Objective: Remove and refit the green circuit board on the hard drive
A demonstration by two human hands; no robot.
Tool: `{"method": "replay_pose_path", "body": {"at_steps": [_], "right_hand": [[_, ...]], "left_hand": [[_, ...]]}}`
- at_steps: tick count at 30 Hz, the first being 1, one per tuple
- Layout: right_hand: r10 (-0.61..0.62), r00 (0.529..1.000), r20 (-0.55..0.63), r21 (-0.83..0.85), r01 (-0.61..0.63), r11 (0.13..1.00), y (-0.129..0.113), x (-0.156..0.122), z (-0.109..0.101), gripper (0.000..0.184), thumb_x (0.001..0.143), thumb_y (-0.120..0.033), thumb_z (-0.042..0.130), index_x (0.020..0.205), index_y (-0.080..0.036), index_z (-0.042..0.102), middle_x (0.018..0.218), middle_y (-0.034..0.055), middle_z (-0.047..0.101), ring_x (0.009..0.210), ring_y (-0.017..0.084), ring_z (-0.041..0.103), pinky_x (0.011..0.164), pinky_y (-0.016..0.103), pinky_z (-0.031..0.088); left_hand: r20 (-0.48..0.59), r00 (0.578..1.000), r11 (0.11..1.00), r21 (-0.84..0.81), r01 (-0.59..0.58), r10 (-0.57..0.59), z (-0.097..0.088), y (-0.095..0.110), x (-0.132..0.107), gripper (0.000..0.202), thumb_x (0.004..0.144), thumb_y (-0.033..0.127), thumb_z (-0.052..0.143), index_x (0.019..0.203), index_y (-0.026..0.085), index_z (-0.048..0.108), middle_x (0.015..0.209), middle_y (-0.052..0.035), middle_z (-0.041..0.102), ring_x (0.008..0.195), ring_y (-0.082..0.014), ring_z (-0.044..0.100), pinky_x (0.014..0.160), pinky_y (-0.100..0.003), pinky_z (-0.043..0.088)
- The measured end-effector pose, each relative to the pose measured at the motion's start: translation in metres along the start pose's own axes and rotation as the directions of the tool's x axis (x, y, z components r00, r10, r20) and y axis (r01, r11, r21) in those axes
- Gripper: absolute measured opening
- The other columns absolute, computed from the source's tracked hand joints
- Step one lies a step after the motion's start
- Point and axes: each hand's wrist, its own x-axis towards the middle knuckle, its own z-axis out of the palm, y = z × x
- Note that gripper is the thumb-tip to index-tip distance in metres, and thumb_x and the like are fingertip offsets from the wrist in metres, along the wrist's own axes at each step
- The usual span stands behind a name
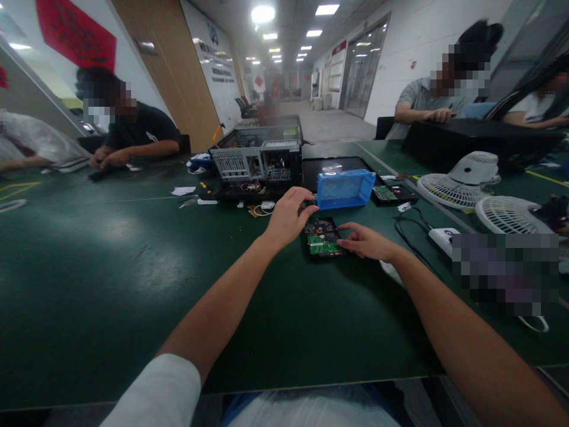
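A hard drive (323, 236) lies circuit board up on the green table (111, 267), its green board showing. My right hand (365, 242) rests on the drive's right edge, fingers laid flat against it. My left hand (288, 214) hovers just above and left of the drive, fingers curled, its fingertips reaching toward the left end of a blue plastic bin (345, 188). I cannot make out anything held in the left hand.
An opened computer case (258, 161) stands behind the bin, with a black panel (334, 166) and another drive (391, 193) beside it. Two white fans (462, 178) and cables lie at the right. Other people sit at the left and the far right.
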Motion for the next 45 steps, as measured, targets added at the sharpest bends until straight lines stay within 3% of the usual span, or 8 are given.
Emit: {"method": "replay_pose_path", "body": {"at_steps": [7, 15, 28, 36, 45], "right_hand": [[-0.004, 1.000, 0.001, -0.042, 0.004, 0.999, -0.001, -0.001, 0.000, 0.068, 0.087, -0.050, 0.070, 0.143, -0.019, 0.047, 0.072, -0.0021, 0.063, 0.051, 0.010, 0.051, 0.046, 0.022, 0.036], [-0.008, 1.000, 0.006, -0.060, 0.008, 0.998, -0.002, -0.001, -0.001, 0.068, 0.087, -0.051, 0.070, 0.142, -0.019, 0.048, 0.075, -0.0008, 0.064, 0.052, 0.011, 0.053, 0.048, 0.023, 0.038], [-0.026, 1.000, 0.003, -0.073, 0.027, 0.997, 0.003, 0.003, 0.001, 0.065, 0.090, -0.050, 0.068, 0.142, -0.018, 0.047, 0.077, 0.0003, 0.065, 0.053, 0.010, 0.053, 0.049, 0.022, 0.040], [-0.025, 1.000, -0.006, -0.087, 0.024, 0.996, 0.005, 0.004, 0.000, 0.069, 0.087, -0.054, 0.070, 0.142, -0.019, 0.048, 0.080, 0.0013, 0.067, 0.054, 0.011, 0.054, 0.049, 0.023, 0.040], [-0.028, 0.999, -0.022, -0.134, 0.025, 0.991, 0.002, 0.002, 0.000, 0.075, 0.083, -0.059, 0.072, 0.142, -0.019, 0.050, 0.080, 0.0020, 0.067, 0.059, 0.013, 0.057, 0.053, 0.025, 0.040]], "left_hand": [[-0.011, 0.999, 0.996, 0.081, -0.031, 0.032, -0.001, -0.004, -0.001, 0.022, 0.093, 0.013, 0.063, 0.112, 0.021, 0.069, 0.108, -0.0066, 0.061, 0.098, -0.0180, 0.063, 0.089, -0.035, 0.055], [0.023, 0.999, 0.999, 0.019, -0.050, 0.049, 0.000, -0.003, -0.001, 0.025, 0.094, 0.013, 0.062, 0.116, 0.021, 0.067, 0.117, -0.0062, 0.070, 0.108, -0.0192, 0.066, 0.098, -0.037, 0.055], [-0.003, 0.993, 0.983, -0.145, 0.115, -0.117, 0.012, -0.007, -0.005, 0.031, 0.085, 0.033, 0.077, 0.103, 0.021, 0.055, 0.104, -0.0060, 0.071, 0.089, -0.0190, 0.071, 0.080, -0.035, 0.060], [0.012, 0.999, 0.999, -0.034, 0.037, -0.037, 0.003, -0.003, -0.001, 0.018, 0.089, 0.018, 0.069, 0.105, 0.021, 0.062, 0.109, -0.0053, 0.067, 0.096, -0.0180, 0.066, 0.081, -0.032, 0.058], [0.015, 1.000, 0.999, 0.033, -0.011, 0.010, -0.001, -0.002, -0.001, 0.026, 0.091, 0.009, 0.062, 0.114, 0.021, 0.066, 0.115, -0.0068, 0.068, 0.105, -0.0198, 0.065, 0.094, -0.037, 0.055]]}}
